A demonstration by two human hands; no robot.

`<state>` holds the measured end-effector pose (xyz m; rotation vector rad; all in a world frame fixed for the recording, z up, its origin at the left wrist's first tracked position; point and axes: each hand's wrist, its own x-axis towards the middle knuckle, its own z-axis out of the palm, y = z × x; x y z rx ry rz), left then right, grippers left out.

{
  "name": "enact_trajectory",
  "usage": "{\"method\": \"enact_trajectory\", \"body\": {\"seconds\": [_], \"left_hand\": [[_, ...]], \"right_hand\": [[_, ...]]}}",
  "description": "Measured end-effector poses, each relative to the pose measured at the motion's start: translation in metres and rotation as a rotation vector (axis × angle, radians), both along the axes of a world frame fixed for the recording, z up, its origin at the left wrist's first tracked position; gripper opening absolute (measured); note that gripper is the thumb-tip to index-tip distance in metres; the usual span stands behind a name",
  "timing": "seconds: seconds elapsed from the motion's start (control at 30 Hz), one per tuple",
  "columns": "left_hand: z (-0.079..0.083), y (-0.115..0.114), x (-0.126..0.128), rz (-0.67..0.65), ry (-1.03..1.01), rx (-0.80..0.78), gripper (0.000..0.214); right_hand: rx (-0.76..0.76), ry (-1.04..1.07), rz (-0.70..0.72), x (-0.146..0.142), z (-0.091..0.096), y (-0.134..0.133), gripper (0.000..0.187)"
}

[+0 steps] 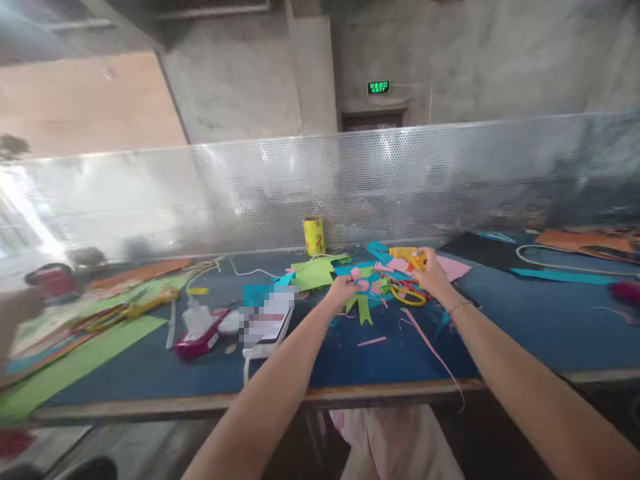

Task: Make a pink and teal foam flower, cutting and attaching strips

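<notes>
My right hand (431, 272) is closed round the grip of a yellow glue gun (406, 255), which points left over the paper scraps. My left hand (344, 289) pinches a small pink paper piece (358, 276) just left of the gun's nozzle. Both hands hover over a heap of cut coloured paper (320, 272) on the blue table (525, 320). Yellow-handled scissors (407, 295) lie under my right hand.
A yellow can (314, 235) stands at the perforated metal screen (350, 180). A phone (267, 319), a pink packet (197, 341), a glue bottle (195, 315) and long green paper sheets (75, 363) lie to the left. Black and orange sheets with a white cable (560, 263) lie at right.
</notes>
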<state>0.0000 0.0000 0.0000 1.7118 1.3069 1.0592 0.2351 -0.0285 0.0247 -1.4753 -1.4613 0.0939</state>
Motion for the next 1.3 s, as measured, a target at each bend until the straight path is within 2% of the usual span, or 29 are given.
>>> {"method": "enact_trajectory", "body": {"seconds": [0.17, 0.27, 0.53, 0.7, 0.83, 0.97, 1.1, 1.3], "left_hand": [[0.002, -0.004, 0.000, 0.015, -0.024, 0.017, 0.015], [0.003, -0.004, -0.001, 0.036, -0.024, -0.003, 0.018], [0.007, -0.003, -0.004, 0.084, 0.075, 0.032, 0.027], [0.009, -0.005, -0.004, 0.090, 0.132, 0.055, 0.026], [0.011, -0.008, -0.004, 0.065, 0.157, 0.079, 0.024], [0.014, -0.010, -0.004, 0.068, 0.193, 0.105, 0.024], [0.014, -0.010, -0.004, 0.055, 0.213, 0.119, 0.023], [0.014, -0.008, -0.005, 0.046, 0.207, 0.122, 0.027]], "right_hand": [[0.035, -0.056, 0.049, -0.003, 0.001, -0.005, 0.044], [0.029, -0.076, 0.089, -0.004, 0.001, -0.005, 0.042], [-0.046, -0.010, 0.154, -0.006, 0.005, -0.011, 0.043], [-0.126, 0.074, 0.292, -0.004, 0.003, -0.010, 0.035], [-0.025, -0.010, 0.329, 0.001, -0.001, 0.000, 0.022], [0.093, -0.074, 0.250, 0.004, -0.004, 0.007, 0.019], [0.142, -0.173, 0.122, 0.005, -0.006, 0.008, 0.025], [0.247, -0.229, 0.065, 0.009, -0.008, 0.013, 0.030]]}}
